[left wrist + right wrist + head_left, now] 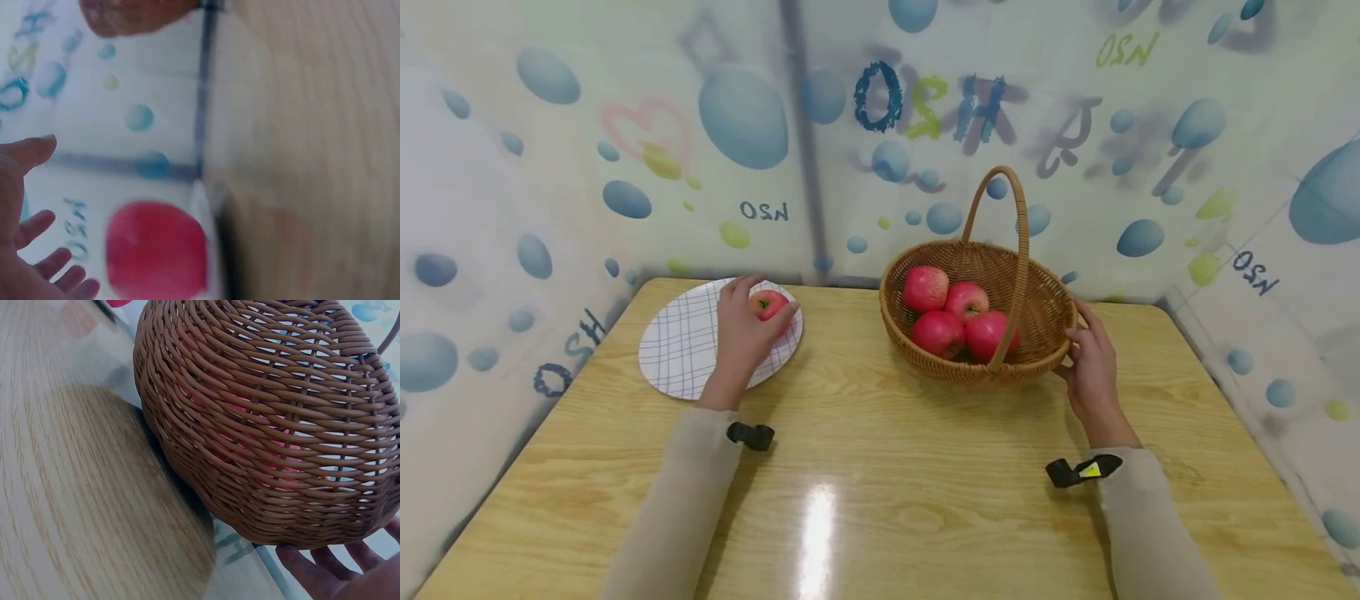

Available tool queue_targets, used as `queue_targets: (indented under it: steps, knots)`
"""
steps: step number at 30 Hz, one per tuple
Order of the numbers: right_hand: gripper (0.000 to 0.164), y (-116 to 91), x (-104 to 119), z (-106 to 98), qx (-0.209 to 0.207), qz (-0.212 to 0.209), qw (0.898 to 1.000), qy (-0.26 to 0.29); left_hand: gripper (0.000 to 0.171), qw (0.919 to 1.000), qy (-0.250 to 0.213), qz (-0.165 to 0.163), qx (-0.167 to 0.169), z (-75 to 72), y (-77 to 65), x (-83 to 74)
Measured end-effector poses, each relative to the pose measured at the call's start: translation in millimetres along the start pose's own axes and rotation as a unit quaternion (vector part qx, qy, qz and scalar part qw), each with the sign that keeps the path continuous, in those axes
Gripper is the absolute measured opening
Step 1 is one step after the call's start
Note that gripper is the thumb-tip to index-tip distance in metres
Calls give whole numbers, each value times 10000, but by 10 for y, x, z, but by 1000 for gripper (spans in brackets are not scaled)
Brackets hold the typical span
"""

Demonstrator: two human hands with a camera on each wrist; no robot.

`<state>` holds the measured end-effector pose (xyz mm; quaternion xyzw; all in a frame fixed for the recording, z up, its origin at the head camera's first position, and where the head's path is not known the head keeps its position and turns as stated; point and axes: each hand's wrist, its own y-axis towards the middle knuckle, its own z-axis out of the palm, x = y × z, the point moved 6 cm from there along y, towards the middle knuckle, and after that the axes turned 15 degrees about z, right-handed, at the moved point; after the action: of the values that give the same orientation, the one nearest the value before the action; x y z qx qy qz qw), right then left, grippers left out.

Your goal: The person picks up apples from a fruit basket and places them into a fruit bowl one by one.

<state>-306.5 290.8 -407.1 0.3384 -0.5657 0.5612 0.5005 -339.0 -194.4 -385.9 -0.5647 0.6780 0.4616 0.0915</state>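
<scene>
On a round white plate (681, 350) with a grid of thin lines lies a red apple (767, 303). My left hand (741, 329) reaches over it, thumb and fingers spread to either side. In the left wrist view a gap shows between these fingers (39, 228) and the apple (156, 250). At the right end of a brown wicker basket (910, 354), my right hand (1092, 371) grips the rim. In the right wrist view its fingertips (297, 559) touch the basket's woven side (250, 425). Several red apples (942, 333) sit inside the basket, towards its left.
A tall arched handle (1021, 225) rises over the basket. The wooden table (910, 475) ends at a patterned wall covering (865, 192) behind the plate and basket. Similar covering stands along the left and right sides.
</scene>
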Motion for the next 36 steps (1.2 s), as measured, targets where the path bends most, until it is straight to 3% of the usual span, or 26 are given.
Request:
queue_targets:
  steps: [4, 9, 13, 17, 21, 25, 30, 34, 36]
  knots:
    - [58, -1, 10, 2, -39, -16, 10000, -1, 61, 9984, 47, 562, -8, 5, 12, -454]
    - [58, -8, -5, -4, 5, -22, 10000, -29, 57, 9890, -286, 1235, 760, 210, -29, -1013]
    - [57, -14, -15, -20, -6, -50, 10000, -17, 54, 9671, -593, 1943, 1534, 490, -20, -1397]
    - [57, -10, -12, -23, 10, -51, 10000, 60, 55, 9411, -603, 2528, 2162, 760, 49, -1652]
    - [58, -3, -12, -8, 35, -46, 10000, 0, 58, 9163, -462, 2851, 2776, 1004, 134, -1772]
    - [58, -1, -17, -6, -22, -42, 10000, -43, 60, 8919, -614, 2901, 3415, 1211, 201, -1803]
    - [58, 2, -15, -12, -14, -74, 10000, -36, 60, 8665, -846, 2962, 3927, 1401, 273, -1788]
    - [58, 12, -7, -9, -8, -85, 10000, -35, 57, 8445, -711, 3046, 4346, 1533, 297, -1787]
    - [58, 20, -2, -2, -15, -82, 10000, -4, 57, 8375, -581, 3028, 4511, 1575, 300, -1790]
